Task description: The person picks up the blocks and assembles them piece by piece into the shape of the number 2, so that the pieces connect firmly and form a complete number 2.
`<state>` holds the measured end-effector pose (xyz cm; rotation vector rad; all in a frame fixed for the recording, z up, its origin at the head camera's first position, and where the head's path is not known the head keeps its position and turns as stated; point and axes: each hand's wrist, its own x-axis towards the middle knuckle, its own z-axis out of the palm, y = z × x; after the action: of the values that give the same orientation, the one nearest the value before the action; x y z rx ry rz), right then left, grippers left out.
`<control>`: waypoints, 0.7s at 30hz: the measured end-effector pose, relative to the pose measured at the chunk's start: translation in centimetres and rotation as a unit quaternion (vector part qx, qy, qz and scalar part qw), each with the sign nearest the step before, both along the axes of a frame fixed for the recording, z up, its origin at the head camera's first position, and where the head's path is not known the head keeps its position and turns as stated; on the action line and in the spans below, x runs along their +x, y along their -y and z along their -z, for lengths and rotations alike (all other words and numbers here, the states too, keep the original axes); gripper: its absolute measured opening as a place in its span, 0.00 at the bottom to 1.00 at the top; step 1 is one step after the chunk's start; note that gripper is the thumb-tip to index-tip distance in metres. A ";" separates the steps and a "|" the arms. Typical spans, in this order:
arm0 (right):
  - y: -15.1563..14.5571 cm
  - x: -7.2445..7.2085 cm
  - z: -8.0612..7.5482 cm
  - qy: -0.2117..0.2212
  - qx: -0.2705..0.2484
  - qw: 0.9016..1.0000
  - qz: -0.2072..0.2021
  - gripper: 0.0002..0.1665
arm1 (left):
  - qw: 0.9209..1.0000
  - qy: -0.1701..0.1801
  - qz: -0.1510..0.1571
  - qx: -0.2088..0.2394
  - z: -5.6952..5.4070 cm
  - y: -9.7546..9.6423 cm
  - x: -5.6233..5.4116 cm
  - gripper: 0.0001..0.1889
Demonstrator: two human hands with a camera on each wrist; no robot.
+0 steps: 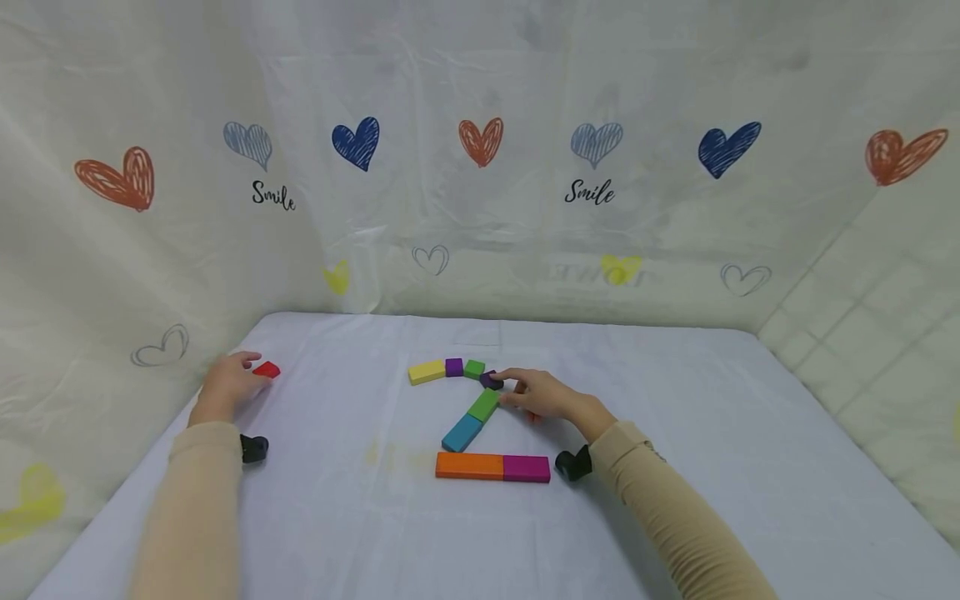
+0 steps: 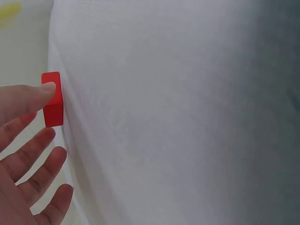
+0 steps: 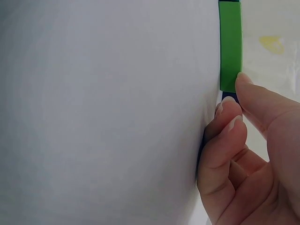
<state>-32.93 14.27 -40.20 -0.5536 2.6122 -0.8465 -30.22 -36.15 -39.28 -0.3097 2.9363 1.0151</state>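
Note:
My left hand (image 1: 227, 385) is at the table's left side, with a small red block (image 1: 267, 369) between thumb and index finger. In the left wrist view the thumb lies on the red block (image 2: 53, 101) and the other fingers are spread. My right hand (image 1: 549, 395) has its index finger on a dark purple block (image 1: 491, 381), its thumb beside a green block (image 1: 483, 405). The right wrist view shows the thumb touching the edge of the green block (image 3: 230, 47), the other fingers curled; the dark block is mostly hidden.
A yellow block (image 1: 427, 372), a purple block (image 1: 453, 367) and a small green block (image 1: 474, 369) form a curve. Below the green block lies a blue block (image 1: 461, 433). An orange block (image 1: 469, 467) and a magenta block (image 1: 527, 468) lie end to end on the white table (image 1: 337, 517).

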 end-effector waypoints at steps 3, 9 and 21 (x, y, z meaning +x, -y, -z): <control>0.0 0.1 0.0 0.000 0.000 1.000 0.001 0.30 | 1.000 0.005 -0.009 -0.008 0.2 0.0 -0.1 0.31; 0.1 0.0 0.0 -0.004 0.002 1.000 0.001 0.31 | 0.999 0.030 -0.040 -0.005 0.1 -0.3 -0.2 0.32; 0.1 0.1 0.1 -0.006 0.007 1.000 0.006 0.31 | 0.997 0.045 -0.062 0.001 0.0 -0.9 -0.4 0.27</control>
<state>-32.83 14.13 -40.35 -0.5420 2.6327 -0.8295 -30.63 -35.29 -39.25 -0.5282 2.8669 0.9882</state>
